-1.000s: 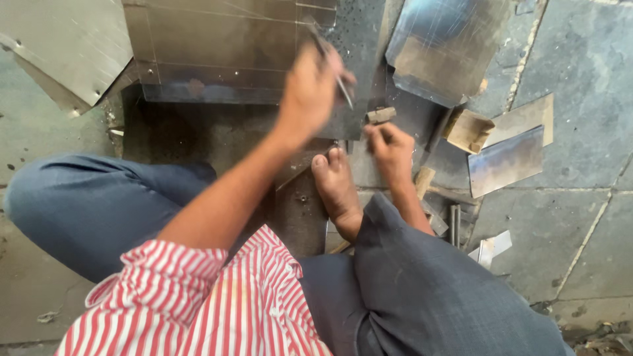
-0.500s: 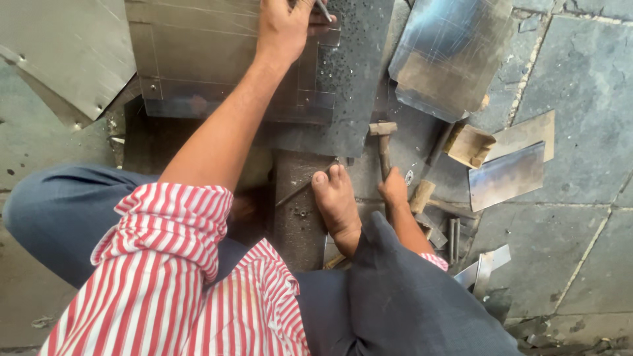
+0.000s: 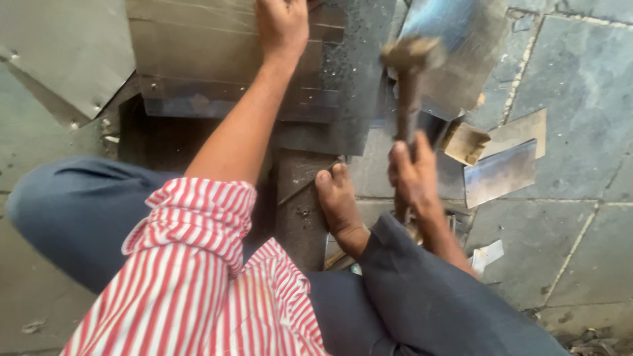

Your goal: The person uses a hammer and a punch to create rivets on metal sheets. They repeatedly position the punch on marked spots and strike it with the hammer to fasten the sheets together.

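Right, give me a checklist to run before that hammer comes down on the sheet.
1. Right hand gripping the hammer handle: ok, fingers wrapped round it.
2. Hammer raised, head in view: ok, though the head is blurred.
3. Left hand pressing on the metal sheet: ok, it rests on the sheet's far part.
4. A tool under the left hand: cannot tell, the frame's top edge cuts it off.
5. Bare foot away from the sheet: not ok, the toes lie close to its near edge.
6. Floor around free of offcuts: not ok, metal scraps lie beside the right hand.
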